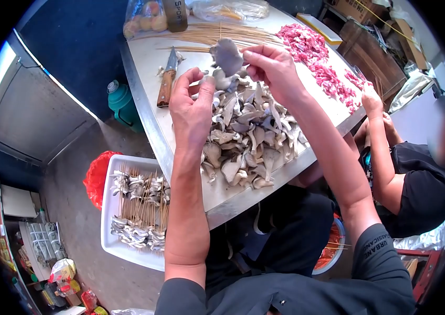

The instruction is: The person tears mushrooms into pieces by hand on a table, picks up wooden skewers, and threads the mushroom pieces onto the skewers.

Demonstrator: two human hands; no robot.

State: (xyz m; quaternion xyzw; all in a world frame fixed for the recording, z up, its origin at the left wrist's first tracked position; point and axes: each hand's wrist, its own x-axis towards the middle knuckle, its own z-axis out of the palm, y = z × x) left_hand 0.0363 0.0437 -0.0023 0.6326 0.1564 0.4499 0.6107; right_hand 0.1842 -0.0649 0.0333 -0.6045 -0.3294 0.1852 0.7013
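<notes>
Pinched between the thumb and fingers of my right hand (275, 71) is a broad grey oyster mushroom (227, 56), raised above the table. A thin stick tip shows just over its upper edge; where the stick leads is hidden. My left hand (193, 102) is to the left of it with fingers curled and thumb up, and I cannot make out what lies in its grip. Below both hands spreads a heap of loose oyster mushrooms (248, 131). A knife with a wooden handle (166, 86) lies beside my left hand.
Bamboo skewers (206, 35) lie across the table's (222, 202) far side, near chopped raw meat (306, 44). A white tub (108, 231) holds skewered mushrooms (138, 236). At the right, another person's hand (372, 100) is by the meat. A green flask (122, 105) stands on the floor.
</notes>
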